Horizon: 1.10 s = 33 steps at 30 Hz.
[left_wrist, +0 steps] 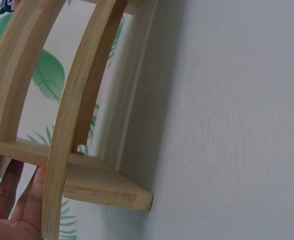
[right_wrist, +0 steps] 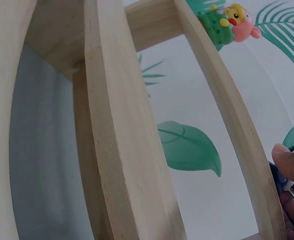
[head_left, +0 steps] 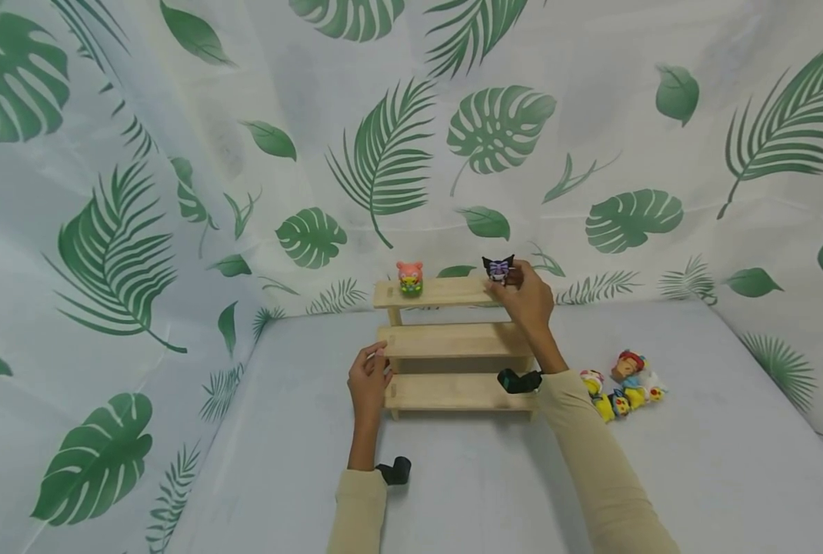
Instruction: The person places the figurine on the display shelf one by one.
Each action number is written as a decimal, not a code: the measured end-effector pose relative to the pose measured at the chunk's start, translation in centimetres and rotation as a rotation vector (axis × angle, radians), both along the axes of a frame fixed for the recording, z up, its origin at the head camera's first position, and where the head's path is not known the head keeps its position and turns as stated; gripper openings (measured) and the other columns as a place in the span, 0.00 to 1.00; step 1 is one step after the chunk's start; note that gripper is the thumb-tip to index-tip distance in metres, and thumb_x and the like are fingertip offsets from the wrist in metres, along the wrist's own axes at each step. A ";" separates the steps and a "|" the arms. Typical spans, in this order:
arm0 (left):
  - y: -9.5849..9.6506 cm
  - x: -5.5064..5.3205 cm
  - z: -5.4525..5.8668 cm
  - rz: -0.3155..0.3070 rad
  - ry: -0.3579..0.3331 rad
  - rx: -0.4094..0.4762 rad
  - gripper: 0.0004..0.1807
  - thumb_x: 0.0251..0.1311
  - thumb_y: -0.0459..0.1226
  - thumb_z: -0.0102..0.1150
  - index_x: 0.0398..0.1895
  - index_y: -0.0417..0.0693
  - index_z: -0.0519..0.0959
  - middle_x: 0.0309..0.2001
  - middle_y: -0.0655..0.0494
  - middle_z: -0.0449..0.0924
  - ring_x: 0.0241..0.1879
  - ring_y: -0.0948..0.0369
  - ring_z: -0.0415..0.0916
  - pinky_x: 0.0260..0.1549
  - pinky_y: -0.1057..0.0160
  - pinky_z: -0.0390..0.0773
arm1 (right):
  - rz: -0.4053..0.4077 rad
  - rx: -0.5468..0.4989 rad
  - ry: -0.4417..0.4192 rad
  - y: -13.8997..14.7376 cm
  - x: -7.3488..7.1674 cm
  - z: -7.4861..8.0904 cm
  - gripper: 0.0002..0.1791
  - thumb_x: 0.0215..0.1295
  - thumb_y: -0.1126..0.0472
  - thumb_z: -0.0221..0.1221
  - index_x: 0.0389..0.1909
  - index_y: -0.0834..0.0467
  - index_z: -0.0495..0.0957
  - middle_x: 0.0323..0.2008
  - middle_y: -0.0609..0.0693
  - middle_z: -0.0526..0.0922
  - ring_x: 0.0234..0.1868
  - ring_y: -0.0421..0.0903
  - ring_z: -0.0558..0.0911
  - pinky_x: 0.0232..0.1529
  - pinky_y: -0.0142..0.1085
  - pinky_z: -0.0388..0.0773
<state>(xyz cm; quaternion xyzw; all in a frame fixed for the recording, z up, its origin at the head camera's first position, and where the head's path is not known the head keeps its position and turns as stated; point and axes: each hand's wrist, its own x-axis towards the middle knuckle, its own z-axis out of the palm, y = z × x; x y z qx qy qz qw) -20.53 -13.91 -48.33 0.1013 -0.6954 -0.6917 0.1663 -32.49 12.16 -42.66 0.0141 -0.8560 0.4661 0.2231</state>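
Observation:
A three-tier wooden display shelf (head_left: 446, 341) stands in front of me. My right hand (head_left: 528, 296) pinches a small black-and-purple figurine (head_left: 498, 268) with pointed ears at the right end of the top tier. In the right wrist view, the thumb (right_wrist: 290, 164) lies against the figurine, which is partly cut off by the frame. My left hand (head_left: 368, 378) is at the shelf's left end by the middle tier, its fingers (left_wrist: 33, 200) extended against the wooden side. A pink figurine (head_left: 410, 278) with a green lower part stands on the top tier's left.
Several colourful figurines (head_left: 622, 385) lie in a group on the white tabletop (head_left: 301, 431), right of the shelf beside my right forearm. Behind the shelf hangs a leaf-print curtain (head_left: 398, 177). Black camera mounts (head_left: 520, 381) stick out from both wrists.

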 end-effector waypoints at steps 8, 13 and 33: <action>0.0 -0.1 0.1 -0.003 0.012 -0.001 0.15 0.72 0.37 0.52 0.54 0.39 0.80 0.46 0.36 0.84 0.48 0.45 0.82 0.46 0.43 0.83 | -0.013 0.002 -0.012 -0.1 0.0 0.2 0.31 0.57 0.52 0.71 0.58 0.62 0.74 0.47 0.62 0.85 0.48 0.59 0.83 0.49 0.53 0.74; 0.0 -0.1 0.1 0.000 0.006 0.005 0.15 0.72 0.37 0.52 0.54 0.39 0.80 0.46 0.36 0.84 0.49 0.44 0.82 0.46 0.43 0.83 | -0.007 0.006 -0.021 0.0 -0.1 0.2 0.32 0.57 0.51 0.70 0.58 0.62 0.74 0.48 0.62 0.85 0.49 0.59 0.82 0.50 0.53 0.74; -0.2 -1.4 -2.8 0.048 0.007 0.000 0.12 0.71 0.42 0.54 0.50 0.51 0.82 0.46 0.42 0.85 0.47 0.50 0.83 0.42 0.52 0.86 | 0.089 -0.055 0.020 1.1 1.2 -0.1 0.32 0.58 0.59 0.70 0.60 0.65 0.71 0.51 0.64 0.83 0.54 0.59 0.81 0.62 0.50 0.72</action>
